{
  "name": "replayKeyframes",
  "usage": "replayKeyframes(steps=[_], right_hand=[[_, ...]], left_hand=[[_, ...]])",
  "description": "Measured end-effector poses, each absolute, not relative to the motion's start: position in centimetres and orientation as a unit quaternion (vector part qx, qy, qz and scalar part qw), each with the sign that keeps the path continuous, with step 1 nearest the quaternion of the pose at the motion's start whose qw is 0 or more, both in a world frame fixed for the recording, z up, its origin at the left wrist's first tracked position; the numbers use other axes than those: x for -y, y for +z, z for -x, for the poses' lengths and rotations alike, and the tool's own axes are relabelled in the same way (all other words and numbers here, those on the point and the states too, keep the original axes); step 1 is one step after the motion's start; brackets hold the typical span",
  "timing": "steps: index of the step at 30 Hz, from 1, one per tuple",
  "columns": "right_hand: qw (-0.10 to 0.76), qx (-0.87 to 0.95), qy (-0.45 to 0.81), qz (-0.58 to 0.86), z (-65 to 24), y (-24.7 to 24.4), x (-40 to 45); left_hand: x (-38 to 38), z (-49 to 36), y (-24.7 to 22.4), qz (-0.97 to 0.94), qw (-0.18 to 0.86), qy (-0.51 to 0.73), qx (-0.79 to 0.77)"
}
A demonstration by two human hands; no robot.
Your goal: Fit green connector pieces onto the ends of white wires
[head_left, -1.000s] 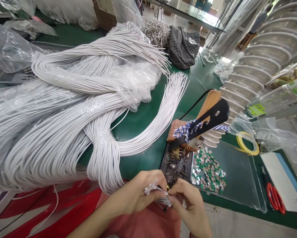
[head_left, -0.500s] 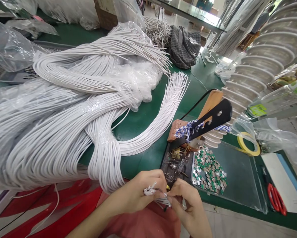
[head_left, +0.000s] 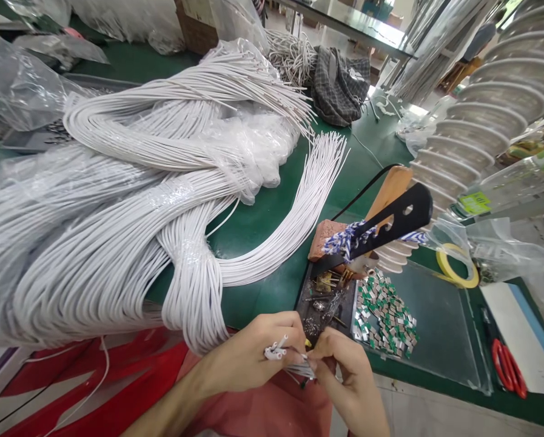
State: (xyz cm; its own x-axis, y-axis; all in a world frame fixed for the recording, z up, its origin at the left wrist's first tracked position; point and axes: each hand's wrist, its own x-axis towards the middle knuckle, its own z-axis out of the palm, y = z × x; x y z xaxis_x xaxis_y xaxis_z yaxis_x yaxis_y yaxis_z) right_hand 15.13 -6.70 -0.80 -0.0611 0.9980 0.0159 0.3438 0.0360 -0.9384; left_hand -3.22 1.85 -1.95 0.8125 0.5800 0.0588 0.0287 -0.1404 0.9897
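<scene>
My left hand (head_left: 267, 349) is closed around several short white cables (head_left: 276, 349), whose cut ends poke out between the fingers. Close beside it, my right hand (head_left: 344, 370) has thumb and forefinger pinched at the far ends of these cables; the small part between the fingertips is too small to make out. Both hands are over my lap at the bench's front edge. Large bundles of white cable (head_left: 94, 255) lie to the left, partly in clear plastic, and a thinner bundle (head_left: 272, 249) curves across the green bench top (head_left: 248, 303).
Small green-and-metal parts (head_left: 385, 315) lie on a tray right of the hands. A brick (head_left: 326, 237) stands behind, near a black slotted bar (head_left: 394, 221) and a ribbed hose (head_left: 476, 121). Yellow tape (head_left: 449, 273) and red-handled scissors (head_left: 508, 367) are at the right.
The view has shifted very slightly. Both hands keep nearly the same place and grip, with the cable ends in my left hand slightly rearranged.
</scene>
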Motion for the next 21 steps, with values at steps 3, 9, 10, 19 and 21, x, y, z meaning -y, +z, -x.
replayKeyframes(steps=[3, 9, 10, 19, 21], right_hand=[[0.397, 0.596, 0.407, 0.567, -15.15, -0.74, 6.64], [0.395, 0.61, 0.396, 0.561, -15.3, -0.67, 6.72], [0.395, 0.609, 0.396, 0.563, -15.31, -0.67, 6.76], [0.392, 0.592, 0.394, 0.583, -15.2, -1.06, 6.8], [0.392, 0.596, 0.389, 0.582, -15.26, -1.08, 6.72]], left_hand=[[-1.9, 3.2, -1.89, -0.714, 0.628, 0.222, -0.214], [-1.87, 3.24, -1.81, -0.699, 0.64, 0.243, -0.204], [-1.83, 3.23, -1.84, -0.697, 0.641, 0.244, -0.207], [-1.55, 3.05, -1.76, -0.705, 0.625, 0.22, -0.253], [-1.56, 3.07, -1.79, -0.704, 0.628, 0.218, -0.25]])
